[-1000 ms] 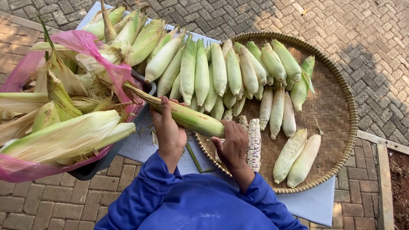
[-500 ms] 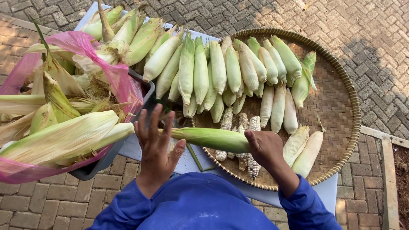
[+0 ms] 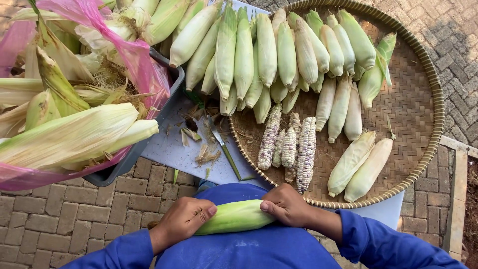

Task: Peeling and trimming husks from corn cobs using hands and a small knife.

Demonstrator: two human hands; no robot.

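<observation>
A green-husked ear of corn [image 3: 234, 217] lies across my lap, held at both ends. My left hand [image 3: 181, 221] grips its left end and my right hand [image 3: 288, 206] grips its right end, thumb on the husk. Just beyond my hands, several husked, white-and-purple speckled cobs [image 3: 291, 146] lie on a round woven tray [image 3: 418, 119]. Many corn ears in pale green husks [image 3: 269, 50] are lined up across the far side of the tray, and two more [image 3: 359, 164] lie near its right front.
A grey bin [image 3: 132, 159] lined with pink plastic [image 3: 134, 55] at the left is heaped with husks and leaves. A knife with a green handle [image 3: 224, 149] and husk scraps lie on a pale board [image 3: 169, 149] between bin and tray. Brick paving surrounds everything.
I have drawn the corn ear from above the tray's edge down to my lap. The view has moved closer, and both hands now close on the ear's ends.
</observation>
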